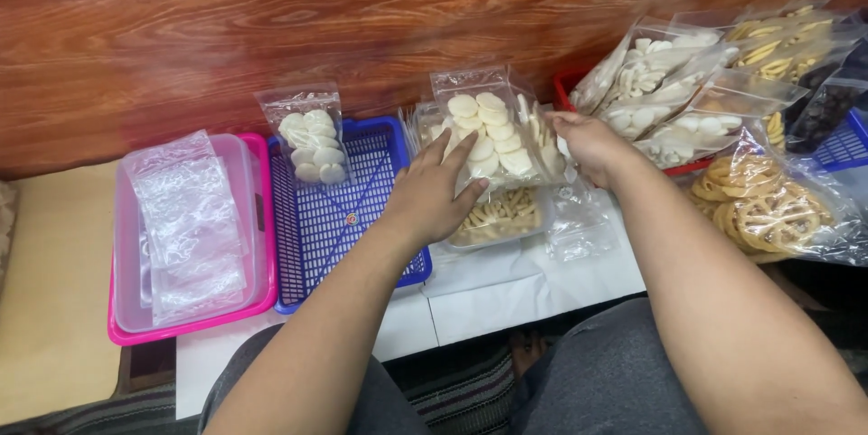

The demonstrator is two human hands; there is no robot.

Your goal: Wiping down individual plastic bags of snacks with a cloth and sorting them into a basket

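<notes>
Wood wall [271,28] fills the top half, reddish-brown grain. White sheets [506,295] cover the floor under the work area; tan mat [54,290] at far left.

Snack pile [723,100] at right: many clear bags, white chips on top over a red tray [568,84], yellow ring and stick snacks behind, dark pieces at far right on a blue tray edge [845,147]. Ring-snack bag [768,209] lies lowest, near the right forearm.

Blue basket [334,218] centre-left, mesh floor mostly bare. One chip bag [310,141] leans at its back-left corner, standing upright against the wall.

Pink tray [117,326] left of the basket, touching it. Clear tub [244,209] sits inside, with a stack of empty clear bags [185,227] lying on top.

Held bag [484,132]: clear, full of round white chips, upright just right of the basket, in front of more filled bags. Stick-snack bag [502,213] lies flat below it.

Left hand [429,200]: palm down, fingers spread, fingertips pressed on the held bag's lower-left face. Flat contact, not a wrapped grip.

Right hand [588,141]: fingers curled in at the bag's right edge, pinching it or the bags just behind; can't tell which exactly.

Grey shorts [597,372] at bottom, person seated.
</notes>
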